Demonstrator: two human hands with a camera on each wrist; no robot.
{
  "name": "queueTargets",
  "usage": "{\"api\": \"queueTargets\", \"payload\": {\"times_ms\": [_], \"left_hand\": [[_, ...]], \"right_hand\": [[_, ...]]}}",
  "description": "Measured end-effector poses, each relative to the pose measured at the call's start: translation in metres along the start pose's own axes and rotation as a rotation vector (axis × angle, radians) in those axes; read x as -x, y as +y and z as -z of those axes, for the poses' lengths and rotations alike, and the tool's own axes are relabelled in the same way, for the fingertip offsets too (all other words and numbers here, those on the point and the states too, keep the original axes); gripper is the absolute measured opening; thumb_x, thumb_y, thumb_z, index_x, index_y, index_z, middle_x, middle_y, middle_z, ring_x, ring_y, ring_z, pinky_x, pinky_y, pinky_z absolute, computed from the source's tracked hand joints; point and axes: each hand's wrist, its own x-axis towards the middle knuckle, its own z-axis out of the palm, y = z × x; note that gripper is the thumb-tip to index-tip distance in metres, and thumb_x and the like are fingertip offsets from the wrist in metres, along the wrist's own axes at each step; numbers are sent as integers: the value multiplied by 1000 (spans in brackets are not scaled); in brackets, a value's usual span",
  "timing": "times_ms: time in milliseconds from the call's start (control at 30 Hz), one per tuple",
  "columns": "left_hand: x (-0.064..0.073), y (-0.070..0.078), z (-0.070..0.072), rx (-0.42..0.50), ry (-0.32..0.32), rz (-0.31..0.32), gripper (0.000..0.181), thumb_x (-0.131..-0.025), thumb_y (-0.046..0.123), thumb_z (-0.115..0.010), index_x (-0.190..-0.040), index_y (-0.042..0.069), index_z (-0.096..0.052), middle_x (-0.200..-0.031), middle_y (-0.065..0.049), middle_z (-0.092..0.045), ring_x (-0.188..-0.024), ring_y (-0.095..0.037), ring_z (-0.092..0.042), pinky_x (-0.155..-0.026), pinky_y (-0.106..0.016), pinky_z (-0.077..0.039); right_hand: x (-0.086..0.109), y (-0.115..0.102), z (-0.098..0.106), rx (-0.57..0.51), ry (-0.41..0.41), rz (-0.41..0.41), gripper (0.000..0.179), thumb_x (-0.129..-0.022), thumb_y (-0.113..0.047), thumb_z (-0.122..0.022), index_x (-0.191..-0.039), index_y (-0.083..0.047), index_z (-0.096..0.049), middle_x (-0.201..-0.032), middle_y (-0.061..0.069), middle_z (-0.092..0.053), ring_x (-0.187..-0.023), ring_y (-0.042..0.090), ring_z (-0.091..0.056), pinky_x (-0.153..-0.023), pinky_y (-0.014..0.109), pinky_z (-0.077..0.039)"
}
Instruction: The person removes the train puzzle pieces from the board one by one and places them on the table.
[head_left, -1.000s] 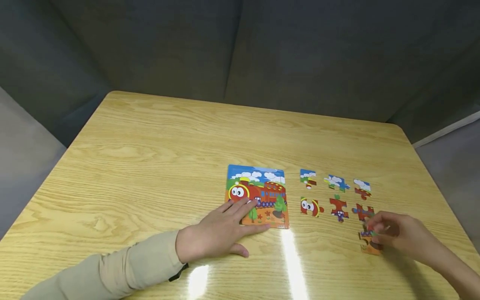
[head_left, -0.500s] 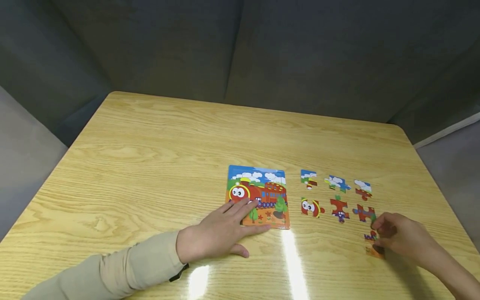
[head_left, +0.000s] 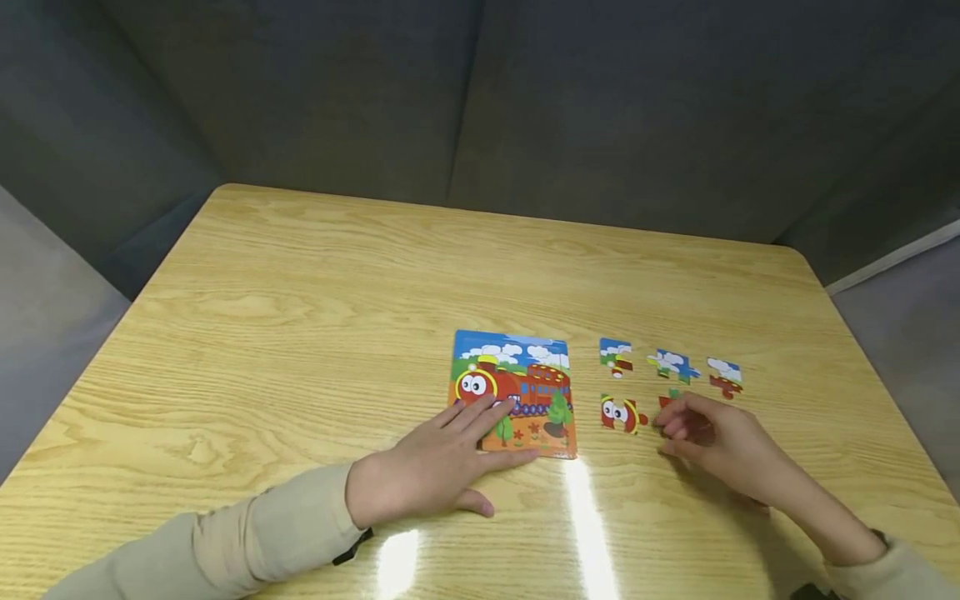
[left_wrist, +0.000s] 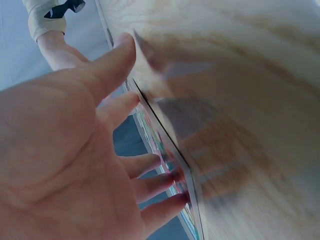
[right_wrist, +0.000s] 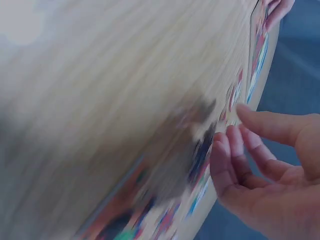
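Observation:
My left hand lies with its fingers spread on the lower left of a square train picture puzzle board. In the left wrist view, fingertips press on the board's edge and the thumb sticks out over the table. My right hand hovers among loose jigsaw pieces, its fingertips close to the red middle piece, which it partly covers. Its fingers are loosely bent, thumb apart, with nothing between them in the right wrist view. To its left lies the piece with the train's eyes.
A row of three jigsaw pieces lies behind the right hand: one with the chimney, a cloud piece and one with cloud and red carriage. Pieces at the lower right are mostly hidden under the right hand and wrist. Dark curtains hang behind the wooden table.
My right hand has left the lower right piece and moved left and slightly away from me, now covering other pieces. The left hand stays on the board.

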Motion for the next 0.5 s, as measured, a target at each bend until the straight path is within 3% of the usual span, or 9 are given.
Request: {"api": "queueTargets", "payload": {"times_ms": [200,333,500], "left_hand": [[4,3,-3,-31,16,11,77,-87,59,-57,-155,36,-29,-160,-20,-17,-146,-34,-20,-115,-46,-25],[8,8,-4,-59,3,39,82,-86,63,-56,-156,33,-27,-160,-23,-12,-147,-35,-16,-116,-44,-22],[9,11,-8,-76,21,56,83,-85,65,-57,-156,32,-29,-160,-23,-16,-147,-35,-16,-115,-44,-25]], "right_hand": [[-34,-36,-23,-236,-26,49,26,-79,14,-72,-101,3,-63,-91,9,-65,-78,14,-63,-67,24,-55],[-50,-55,-42,-398,-92,20,29,-81,15,-69,-108,6,-62,-100,16,-66,-88,25,-66,-78,27,-56],[-62,-70,-59,-521,-169,-6,29,-85,15,-65,-113,10,-59,-106,21,-65,-96,34,-66,-83,29,-55]]}}
